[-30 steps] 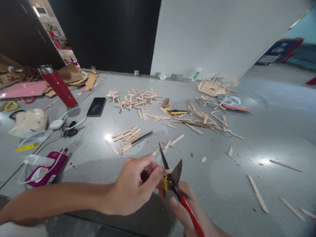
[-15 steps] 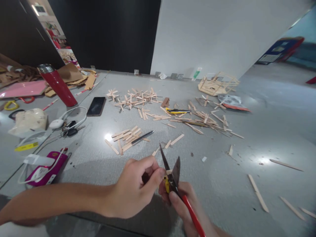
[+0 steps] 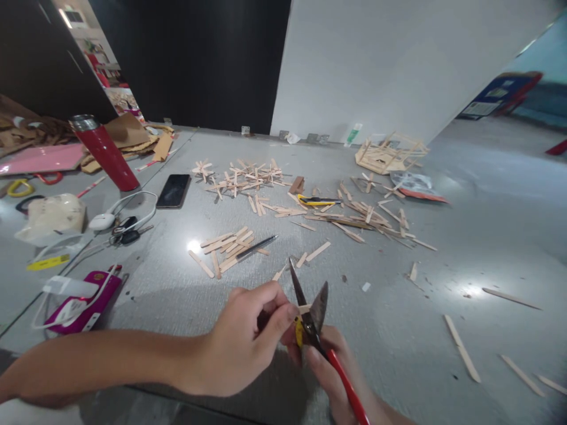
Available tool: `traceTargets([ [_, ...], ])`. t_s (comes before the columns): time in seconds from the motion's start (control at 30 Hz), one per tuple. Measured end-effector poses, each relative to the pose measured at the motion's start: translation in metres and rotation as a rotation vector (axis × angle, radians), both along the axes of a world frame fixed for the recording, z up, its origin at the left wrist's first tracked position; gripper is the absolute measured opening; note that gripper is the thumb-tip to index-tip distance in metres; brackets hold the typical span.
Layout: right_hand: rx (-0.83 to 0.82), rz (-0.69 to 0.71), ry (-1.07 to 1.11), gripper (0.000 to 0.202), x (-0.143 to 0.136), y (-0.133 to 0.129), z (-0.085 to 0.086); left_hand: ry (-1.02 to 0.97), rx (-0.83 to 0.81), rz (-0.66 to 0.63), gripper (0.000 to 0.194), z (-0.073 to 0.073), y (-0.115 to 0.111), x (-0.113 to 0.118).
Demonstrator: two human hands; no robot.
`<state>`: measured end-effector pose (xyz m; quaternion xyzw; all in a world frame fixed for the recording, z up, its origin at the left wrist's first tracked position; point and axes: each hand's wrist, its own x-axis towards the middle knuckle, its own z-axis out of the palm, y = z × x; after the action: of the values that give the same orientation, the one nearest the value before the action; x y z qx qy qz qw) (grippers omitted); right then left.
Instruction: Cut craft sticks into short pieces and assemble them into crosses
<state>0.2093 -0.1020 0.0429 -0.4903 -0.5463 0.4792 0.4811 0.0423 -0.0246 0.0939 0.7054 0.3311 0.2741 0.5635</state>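
My left hand (image 3: 252,336) pinches a short wooden craft stick (image 3: 305,309) between thumb and forefinger. The stick's free end lies between the parted blades of a pair of scissors (image 3: 315,321) with a red handle. My right hand (image 3: 330,372) is wrapped round the scissors' handles, blades pointing up and away from me. A yellow part (image 3: 299,332) shows near the scissors' pivot, partly hidden by my fingers. Just beyond the blades, small cut stick pieces (image 3: 318,251) lie on the grey table (image 3: 376,336).
A pen (image 3: 257,247) rests on a small pile of sticks (image 3: 228,248). Farther back are more sticks (image 3: 252,176), a yellow cutter (image 3: 319,200) and a stick-built frame (image 3: 390,154). To the left are a phone (image 3: 173,190), a red flask (image 3: 106,154) and a purple power strip (image 3: 95,301).
The scissors' blades have shifted slightly to the right around the stick and are still apart. My left hand keeps its pinch, nearly unmoved.
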Motion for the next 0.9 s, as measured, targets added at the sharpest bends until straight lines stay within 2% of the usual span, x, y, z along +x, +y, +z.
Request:
traceTargets([
  [0.27, 0.011, -0.035, -0.037, 0.056, -0.0021, -0.0029, 0.0076, -0.014, -0.044, -0.030, 0.036, -0.0012, -0.0040, 0.0004],
  [0.67, -0.050, -0.059, -0.047, 0.055, 0.0009, -0.0054, 0.0024, 0.014, 0.038, -0.007, 0.040, -0.0056, -0.0042, -0.0008],
  [0.8, -0.019, -0.066, -0.030, 0.056, -0.0009, -0.0043, 0.0025, -0.014, -0.049, -0.013, 0.039, -0.0057, -0.0041, 0.0006],
  [0.9, 0.016, -0.046, -0.002, 0.052, -0.0005, -0.0056, -0.0007, -0.019, -0.157, -0.065, 0.036, -0.0058, -0.0061, 0.0028],
])
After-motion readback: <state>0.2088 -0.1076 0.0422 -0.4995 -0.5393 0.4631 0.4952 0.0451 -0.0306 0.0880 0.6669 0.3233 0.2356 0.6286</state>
